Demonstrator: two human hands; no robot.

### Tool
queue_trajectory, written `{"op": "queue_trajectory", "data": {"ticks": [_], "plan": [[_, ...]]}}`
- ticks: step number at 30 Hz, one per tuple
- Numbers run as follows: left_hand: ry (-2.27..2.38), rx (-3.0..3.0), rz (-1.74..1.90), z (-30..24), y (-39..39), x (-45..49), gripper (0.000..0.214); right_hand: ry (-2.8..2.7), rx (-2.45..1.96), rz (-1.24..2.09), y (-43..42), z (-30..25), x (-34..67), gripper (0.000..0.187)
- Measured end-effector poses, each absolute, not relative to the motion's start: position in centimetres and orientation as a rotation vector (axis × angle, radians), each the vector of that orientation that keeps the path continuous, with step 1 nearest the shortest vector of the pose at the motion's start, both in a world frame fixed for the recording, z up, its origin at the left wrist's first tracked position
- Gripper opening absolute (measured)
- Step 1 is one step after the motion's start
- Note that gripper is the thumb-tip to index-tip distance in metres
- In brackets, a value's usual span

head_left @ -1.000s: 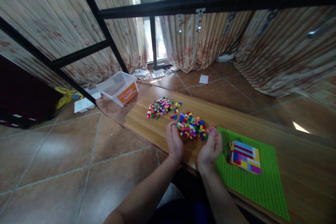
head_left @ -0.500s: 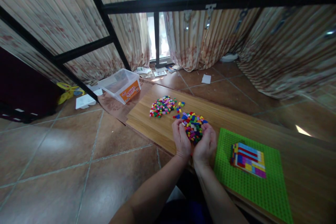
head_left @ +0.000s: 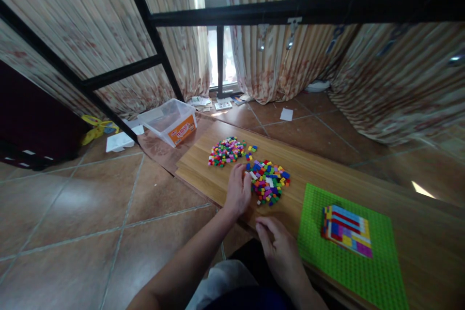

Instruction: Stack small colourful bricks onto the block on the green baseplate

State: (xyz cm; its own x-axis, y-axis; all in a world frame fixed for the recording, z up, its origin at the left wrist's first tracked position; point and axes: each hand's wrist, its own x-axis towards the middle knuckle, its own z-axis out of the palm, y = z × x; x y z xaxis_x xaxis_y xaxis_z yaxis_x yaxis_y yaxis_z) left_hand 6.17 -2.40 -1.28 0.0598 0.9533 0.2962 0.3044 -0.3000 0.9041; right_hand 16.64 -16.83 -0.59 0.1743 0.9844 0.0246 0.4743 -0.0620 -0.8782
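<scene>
A loose heap of small coloured building bricks (head_left: 269,181) lies on the wooden bench top. My left hand (head_left: 239,191) rests along the heap's left side, fingers stretched and slightly curved, with nothing visible in it. Back at the bench's near edge, apart from the heap, is my right hand (head_left: 279,242). Its thumb and fingers are curled together, and whatever may be between them is hidden. A second brick pile (head_left: 227,151) sits farther left. On the right a green studded baseplate (head_left: 316,242) carries a layered block of bricks (head_left: 348,230) in several colours.
A clear plastic box (head_left: 167,121) with an orange label stands on the floor beyond the bench's left end. A black metal frame (head_left: 254,15) crosses in front of the curtains. Papers (head_left: 286,114) and a yellow item (head_left: 94,128) lie on the tiles.
My hands were cupped together around the near side of the heap. The right hand has drawn back toward the bench edge; the left has shifted slightly left.
</scene>
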Motion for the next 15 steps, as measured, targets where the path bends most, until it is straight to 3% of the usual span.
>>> {"op": "queue_trajectory", "data": {"ticks": [9,15], "plan": [[1.119,1.727,1.16,-1.4,-3.3,7.7,0.026,-1.433,-1.656,0.439,-11.8,0.1,19.9,0.026],[1.154,1.652,1.225,-1.1,-3.3,7.4,0.022,-1.534,-1.877,0.062,-6.9,0.6,22.6,0.028]]}}
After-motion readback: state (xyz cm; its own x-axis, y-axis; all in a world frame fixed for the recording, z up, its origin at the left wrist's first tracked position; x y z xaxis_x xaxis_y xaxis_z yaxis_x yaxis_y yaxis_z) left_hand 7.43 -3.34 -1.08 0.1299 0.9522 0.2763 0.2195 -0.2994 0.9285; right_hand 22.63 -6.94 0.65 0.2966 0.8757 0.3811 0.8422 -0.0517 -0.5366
